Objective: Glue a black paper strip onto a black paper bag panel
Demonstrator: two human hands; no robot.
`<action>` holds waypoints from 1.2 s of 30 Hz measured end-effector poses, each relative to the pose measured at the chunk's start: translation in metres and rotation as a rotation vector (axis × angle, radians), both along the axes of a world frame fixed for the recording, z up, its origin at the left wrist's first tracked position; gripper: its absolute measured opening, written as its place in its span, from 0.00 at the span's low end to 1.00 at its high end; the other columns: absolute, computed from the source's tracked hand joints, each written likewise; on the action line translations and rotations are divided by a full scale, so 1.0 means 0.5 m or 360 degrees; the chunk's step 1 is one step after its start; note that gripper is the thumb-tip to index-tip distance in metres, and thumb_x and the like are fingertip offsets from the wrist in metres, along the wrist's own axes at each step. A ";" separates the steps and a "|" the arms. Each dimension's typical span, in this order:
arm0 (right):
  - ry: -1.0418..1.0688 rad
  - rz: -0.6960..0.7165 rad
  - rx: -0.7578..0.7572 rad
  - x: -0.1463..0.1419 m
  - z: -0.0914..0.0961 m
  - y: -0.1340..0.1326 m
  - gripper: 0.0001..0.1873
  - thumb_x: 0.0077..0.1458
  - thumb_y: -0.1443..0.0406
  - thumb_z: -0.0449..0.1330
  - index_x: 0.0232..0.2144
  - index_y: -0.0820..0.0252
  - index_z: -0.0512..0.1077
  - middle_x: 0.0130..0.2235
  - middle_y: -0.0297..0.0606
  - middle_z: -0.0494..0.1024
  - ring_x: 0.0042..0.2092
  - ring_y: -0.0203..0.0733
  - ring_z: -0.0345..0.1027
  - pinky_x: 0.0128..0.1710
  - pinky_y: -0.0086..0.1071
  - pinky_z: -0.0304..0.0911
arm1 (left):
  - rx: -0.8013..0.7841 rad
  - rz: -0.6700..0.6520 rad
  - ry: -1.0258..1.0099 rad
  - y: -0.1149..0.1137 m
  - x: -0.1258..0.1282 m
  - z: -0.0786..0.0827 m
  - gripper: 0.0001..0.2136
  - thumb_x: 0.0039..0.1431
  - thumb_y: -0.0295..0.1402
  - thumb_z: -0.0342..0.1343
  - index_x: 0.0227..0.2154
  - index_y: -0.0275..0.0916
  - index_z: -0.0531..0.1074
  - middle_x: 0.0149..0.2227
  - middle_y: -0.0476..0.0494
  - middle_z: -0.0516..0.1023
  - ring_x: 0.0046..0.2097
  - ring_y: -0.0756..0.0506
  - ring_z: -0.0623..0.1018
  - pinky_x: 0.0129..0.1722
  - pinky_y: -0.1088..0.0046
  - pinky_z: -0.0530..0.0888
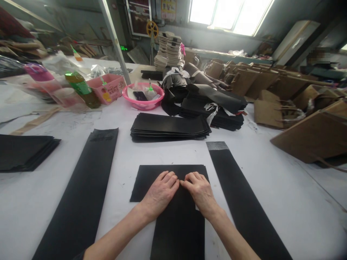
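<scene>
A black paper sheet [176, 224] lies on the white table [271, 195] right before me, its far end folded over into a wider band. My left hand [159, 193] and my right hand [199, 189] rest side by side on that fold, palms down, fingers curled and pressing the paper, fingertips almost touching at the middle. Neither hand holds anything off the table. A long black strip [81, 198] lies to the left of the sheet, and another long black strip [244, 202] lies to its right.
A stack of black sheets [170, 127] sits beyond my hands, another black stack [24, 151] at the left edge. A pink basin [143, 95], a pink box [107, 86] and a green bottle [81, 88] stand at the back. Brown paper bags [309, 133] crowd the right side.
</scene>
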State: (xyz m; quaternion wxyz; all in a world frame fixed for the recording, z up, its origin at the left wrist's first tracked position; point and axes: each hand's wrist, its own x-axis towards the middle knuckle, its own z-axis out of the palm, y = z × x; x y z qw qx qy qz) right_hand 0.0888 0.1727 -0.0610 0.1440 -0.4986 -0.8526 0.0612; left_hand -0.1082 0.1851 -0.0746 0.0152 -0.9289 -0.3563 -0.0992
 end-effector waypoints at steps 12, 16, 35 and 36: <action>-0.0045 0.0086 0.0005 0.019 0.015 0.019 0.06 0.63 0.67 0.57 0.31 0.58 0.71 0.38 0.31 0.73 0.41 0.38 0.62 0.39 0.34 0.56 | 0.0053 -0.0052 0.0098 0.001 0.002 -0.004 0.13 0.65 0.22 0.49 0.52 0.33 0.65 0.52 0.39 0.67 0.57 0.39 0.65 0.61 0.58 0.62; -0.0052 0.0087 0.0001 0.016 0.010 0.015 0.07 0.63 0.67 0.56 0.32 0.57 0.71 0.38 0.32 0.73 0.41 0.38 0.62 0.39 0.33 0.56 | 0.0076 -0.0049 0.0098 -0.003 0.005 -0.001 0.16 0.65 0.21 0.48 0.54 0.33 0.63 0.50 0.38 0.68 0.57 0.39 0.65 0.59 0.57 0.64; -0.0089 0.0100 -0.0048 0.043 0.021 0.012 0.04 0.62 0.67 0.58 0.34 0.55 0.73 0.38 0.34 0.72 0.42 0.39 0.62 0.40 0.32 0.58 | 0.0060 -0.0070 0.0206 -0.004 0.013 0.014 0.20 0.62 0.20 0.51 0.57 0.34 0.61 0.50 0.36 0.68 0.56 0.36 0.67 0.57 0.55 0.67; -0.0088 0.0095 -0.0046 0.042 0.021 0.012 0.04 0.62 0.67 0.58 0.35 0.55 0.73 0.38 0.34 0.72 0.42 0.39 0.62 0.40 0.32 0.58 | 0.0072 -0.0075 0.0218 -0.003 0.015 0.015 0.20 0.62 0.20 0.51 0.57 0.33 0.62 0.50 0.35 0.68 0.56 0.36 0.67 0.56 0.54 0.67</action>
